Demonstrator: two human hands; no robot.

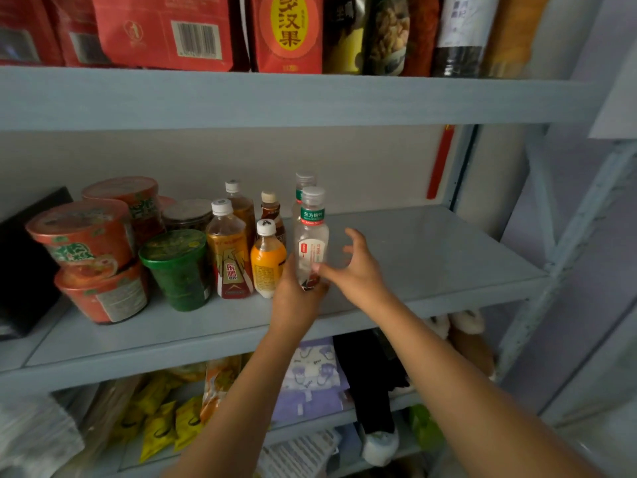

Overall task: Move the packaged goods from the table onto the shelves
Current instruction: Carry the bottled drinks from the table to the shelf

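Shelf (431,257) surface runs open right of the bottle row (241,243) (front edge close): left hand (296,300) grips the clear bottle (312,236) at its base, right hand (360,270) fingers spread, holding nothing.

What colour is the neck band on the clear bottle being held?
Green, white characters, on the clear bottle; head view.

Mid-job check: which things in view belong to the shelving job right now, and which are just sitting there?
In the job: clear bottle, gripped at its base by the left hand; right hand beside it, fingers spread; middle shelf.
Just sitting: orange drink bottle, green cup, red noodle bowls, red packets above, yellow sachets below.
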